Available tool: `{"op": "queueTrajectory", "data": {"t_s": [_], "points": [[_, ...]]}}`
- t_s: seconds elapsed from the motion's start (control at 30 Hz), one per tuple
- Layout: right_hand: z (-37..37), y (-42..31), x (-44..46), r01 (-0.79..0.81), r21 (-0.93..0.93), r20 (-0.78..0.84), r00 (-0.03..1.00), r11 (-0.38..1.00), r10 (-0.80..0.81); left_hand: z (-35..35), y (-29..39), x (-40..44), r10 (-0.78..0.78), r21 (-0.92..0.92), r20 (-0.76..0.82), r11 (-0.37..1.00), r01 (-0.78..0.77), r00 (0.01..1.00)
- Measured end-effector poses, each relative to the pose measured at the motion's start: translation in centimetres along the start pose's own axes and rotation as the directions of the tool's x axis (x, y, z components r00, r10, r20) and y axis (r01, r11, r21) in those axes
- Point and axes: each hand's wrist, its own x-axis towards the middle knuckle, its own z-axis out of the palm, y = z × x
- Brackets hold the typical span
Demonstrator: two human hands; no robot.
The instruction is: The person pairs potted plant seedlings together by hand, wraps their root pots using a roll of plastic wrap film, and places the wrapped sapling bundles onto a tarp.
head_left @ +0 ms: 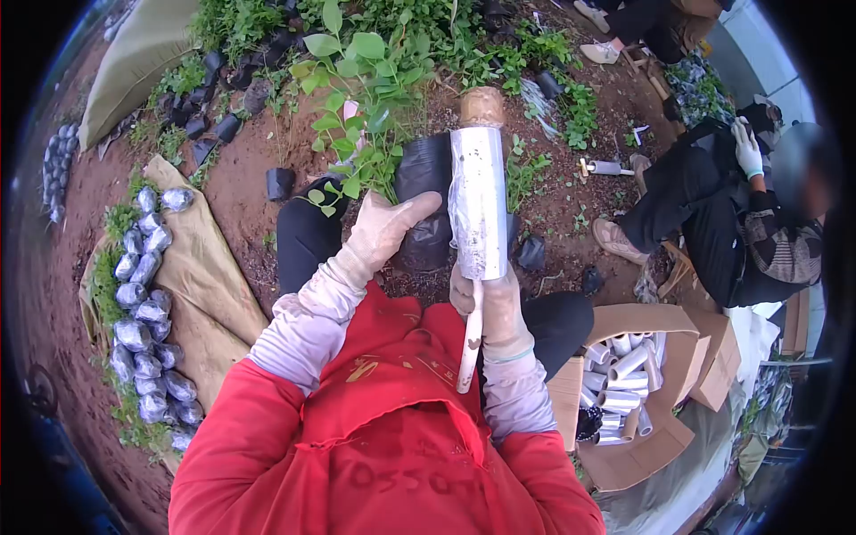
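My gloved left hand [390, 230] is closed around a seedling [364, 134] and its black nursery bag [423, 205], with the thumb across the bag and the fingers mostly hidden. The leafy stems rise to the left of the bag. My gloved right hand [490, 303] grips a roll of clear plastic film [479, 205] near its lower end. The roll stands beside the bag, close to it, with a brown core end [482, 107] on top. A white handle [470, 343] hangs below it, past my palm.
Wrapped silvery bundles [134, 334] lie on the left beside a tan cloth [201, 259]. At right, a cardboard box [664, 437] holds several film rolls [627, 383]. A seated person [704, 205] works nearby, a film roller [609, 168] on the soil before them. Potted plants [241, 27] crowd the far side.
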Motion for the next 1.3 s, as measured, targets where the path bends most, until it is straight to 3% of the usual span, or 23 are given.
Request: {"op": "queueTrajectory", "data": {"t_s": [0.13,0.27,0.37,0.47,0.57,0.63,0.67,0.77,0.8,1.0,1.1,1.17,1.2,1.23,1.27,1.3], "points": [[0.3,0.3,0.0,0.129,-0.264,-0.08,0.985,0.956,-0.155,0.7,0.4,-0.7,0.059,0.039,0.002,0.998,-0.059,0.998],[0.0,0.8,-0.5,0.174,-0.297,-0.024,0.982,0.939,-0.19,0.8,-0.2,-0.8,0.185,0.027,0.02,0.982,-0.185,0.983],[0.2,1.0,-1.0,0.21,-0.344,-0.012,0.974,0.915,-0.228,0.3,-1.0,-0.6,0.095,0.187,-0.012,0.978,-0.091,0.995],[0.2,0.8,-1.1,0.206,-0.421,-0.026,0.971,0.883,-0.239,1.3,-0.4,-1.2,0.011,0.058,-0.046,0.998,-0.009,0.999],[-0.5,0.6,-1.5,0.239,-0.577,-0.043,0.946,0.781,-0.321,1.2,-1.2,-1.0,0.172,0.209,-0.1,0.967,-0.149,0.98],[-0.8,-0.4,-1.7,0.251,-0.642,-0.073,0.92,0.724,-0.384,1.2,-0.9,-1.1,0.173,0.242,-0.111,0.96,-0.142,0.979],[-0.8,-1.2,-1.8,0.185,-0.638,-0.156,0.919,0.748,-0.361,1.1,-0.7,-1.0,0.175,0.258,-0.117,0.956,-0.14,0.978],[-1.9,-2.3,-2.0,0.291,-0.562,-0.154,0.883,0.774,-0.444,0.4,-0.1,-1.0,0.094,0.145,-0.091,0.986,-0.08,0.991],[-2.2,-2.7,-2.1,0.247,-0.541,-0.21,0.886,0.804,-0.414,0.2,0.1,-1.1,0.02,0.096,-0.09,0.995,-0.012,0.996],[-2.5,-4.5,0.2,0.332,-0.624,-0.134,0.847,0.708,-0.515,1.3,2.0,-2.3,0.11,0.065,-0.053,0.992,-0.106,0.993],[-4.1,-4.7,3.5,0.242,-0.555,-0.142,0.915,0.796,-0.377,3.2,4.1,-3.5,0.033,-0.089,0.045,0.996,-0.029,0.998],[-5.1,-2.9,5.1,-0.037,-0.452,-0.155,0.987,0.891,-0.038,3.4,4.8,-3.6,0.026,-0.006,0.097,1.0,-0.026,0.995],[-6.4,-0.9,5.9,-0.138,-0.466,-0.109,0.989,0.874,0.098,3.3,4.7,-3.3,0.05,0.042,0.114,0.998,-0.055,0.992],[-8.1,2.2,6.7,-0.086,-0.614,0.012,0.993,0.785,0.118,3.3,4.6,-3.1,0.072,0.089,0.13,0.992,-0.084,0.989],[-10.4,6.4,7.7,0.347,-0.863,0.35,0.935,0.368,-0.06,3.1,4.5,-2.9,0.064,0.116,0.112,0.99,-0.077,0.992],[-10.8,9.0,7.2,0.541,-0.84,0.532,0.835,0.038,-0.14,2.9,4.3,-2.7,0.055,0.142,0.093,0.987,-0.068,0.994]]}}
